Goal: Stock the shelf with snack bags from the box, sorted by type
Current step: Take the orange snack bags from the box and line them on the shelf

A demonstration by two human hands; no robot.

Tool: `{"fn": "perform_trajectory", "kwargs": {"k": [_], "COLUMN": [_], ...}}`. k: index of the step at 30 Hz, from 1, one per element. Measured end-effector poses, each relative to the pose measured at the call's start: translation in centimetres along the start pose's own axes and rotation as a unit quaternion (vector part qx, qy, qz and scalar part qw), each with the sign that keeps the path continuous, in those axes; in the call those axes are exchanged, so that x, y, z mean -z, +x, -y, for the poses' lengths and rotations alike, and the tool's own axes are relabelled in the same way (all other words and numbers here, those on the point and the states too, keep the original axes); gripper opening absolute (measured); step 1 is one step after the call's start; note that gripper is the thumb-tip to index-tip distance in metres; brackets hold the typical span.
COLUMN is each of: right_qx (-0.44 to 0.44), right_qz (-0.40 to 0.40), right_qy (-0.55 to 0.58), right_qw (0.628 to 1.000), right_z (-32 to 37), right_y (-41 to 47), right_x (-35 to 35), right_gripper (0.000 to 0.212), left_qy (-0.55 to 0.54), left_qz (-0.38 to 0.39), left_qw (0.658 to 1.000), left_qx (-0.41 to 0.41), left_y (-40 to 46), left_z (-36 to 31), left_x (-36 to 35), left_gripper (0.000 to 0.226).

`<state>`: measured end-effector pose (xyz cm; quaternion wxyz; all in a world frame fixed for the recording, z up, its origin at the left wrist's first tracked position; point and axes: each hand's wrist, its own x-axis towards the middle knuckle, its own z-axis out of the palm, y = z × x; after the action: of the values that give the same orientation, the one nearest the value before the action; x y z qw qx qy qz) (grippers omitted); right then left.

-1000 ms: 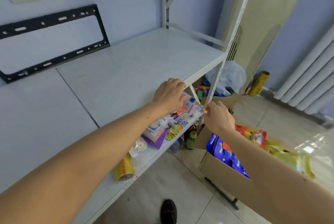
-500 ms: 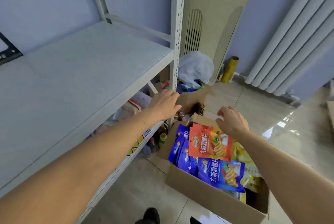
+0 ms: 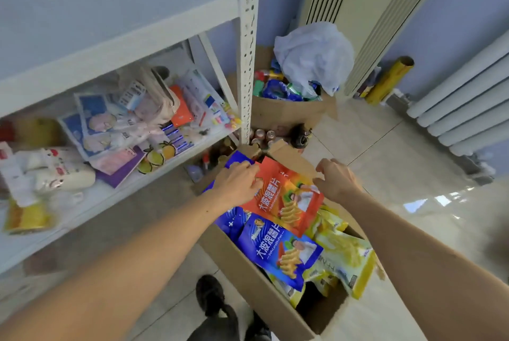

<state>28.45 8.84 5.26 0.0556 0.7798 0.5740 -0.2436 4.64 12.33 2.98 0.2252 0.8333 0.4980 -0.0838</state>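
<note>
Snack bags fill the box [image 3: 248, 266] at lower centre; my left hand [image 3: 239, 184] pinches the orange bag [image 3: 283, 200], light, crinkly and slippery, best held by its top seam, while my right hand [image 3: 336, 181] hovers released.

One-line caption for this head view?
Left hand grips the orange snack bag in the cardboard box; right hand hovers open.

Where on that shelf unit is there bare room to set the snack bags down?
The upper shelf board, left of the white slotted post, shows bare across its visible surface. The lower shelf is crowded with packets and stationery; only a narrow strip along its front edge is free. The cardboard box is packed with bags.
</note>
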Motion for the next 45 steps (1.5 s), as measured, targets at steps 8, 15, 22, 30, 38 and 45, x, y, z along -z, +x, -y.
{"fn": "perform_trajectory", "kwargs": {"k": [8,15,22,30,38,45], "right_qx": [0.034,0.078,0.073,0.028,0.024,0.061], "right_qz": [0.052,0.069,0.126,0.133,0.189,0.243], "right_qy": [-0.015,-0.082,-0.114,-0.072,0.017,0.175], "right_qw": [0.998,0.991,0.983,0.988,0.982,0.952], "right_z": [-3.9,-3.9,-4.3,-4.7,-5.3,-5.5], "right_y": [4.5,8.4,11.3,13.0,13.4,12.5], "right_x": [-7.7,-12.2,-14.5,-15.1,-14.9,-12.2], "right_gripper": [0.039,0.074,0.099,0.108,0.080,0.063], "left_qy": [-0.088,-0.216,-0.462,-0.574,-0.651,-0.714], "left_qz": [0.083,0.131,0.062,-0.048,-0.056,-0.070], "left_qw": [0.988,0.939,0.789,0.640,0.551,0.594], "left_qx": [0.098,0.233,0.399,0.508,0.519,0.365], "left_y": [1.6,3.4,6.5,9.1,9.4,7.3], "left_z": [-2.3,-2.8,-3.2,-4.4,-3.6,-3.5], "left_x": [-12.4,-19.8,-22.5,-23.9,-25.6,-23.0], "left_gripper": [0.046,0.050,0.045,0.064,0.071,0.032]}}
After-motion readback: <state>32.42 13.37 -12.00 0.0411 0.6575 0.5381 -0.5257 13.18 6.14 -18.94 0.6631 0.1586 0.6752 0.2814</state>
